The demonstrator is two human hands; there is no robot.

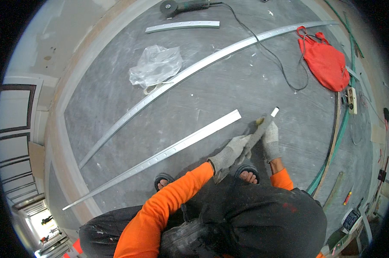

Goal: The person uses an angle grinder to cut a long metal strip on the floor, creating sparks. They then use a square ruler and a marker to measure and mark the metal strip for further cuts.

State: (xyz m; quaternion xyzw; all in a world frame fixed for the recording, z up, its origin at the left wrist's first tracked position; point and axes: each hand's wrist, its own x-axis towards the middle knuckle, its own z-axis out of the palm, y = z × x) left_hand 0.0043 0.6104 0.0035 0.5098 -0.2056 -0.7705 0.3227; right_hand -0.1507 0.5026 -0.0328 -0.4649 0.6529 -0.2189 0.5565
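Observation:
Both my hands wear grey knit gloves and meet in front of my feet. My left hand (231,151) is closed around a narrow grey strip-like piece (256,135). It slants up to the right and ends in a white tip with a dark end; its exact kind is unclear. My right hand (270,138) is closed on the same piece near that tip, its fingers partly hidden. A yellowish spot shows between the hands. To the left of them, apart from both, a long metal channel (181,146) lies on the floor.
A longer metal rail (194,69) crosses the grey floor beyond. Around it lie a clear plastic bag (155,66), a short metal piece (183,26), a corded angle grinder (186,6) and a red bag (325,62). At right are a power strip (352,101) and green strips (342,124).

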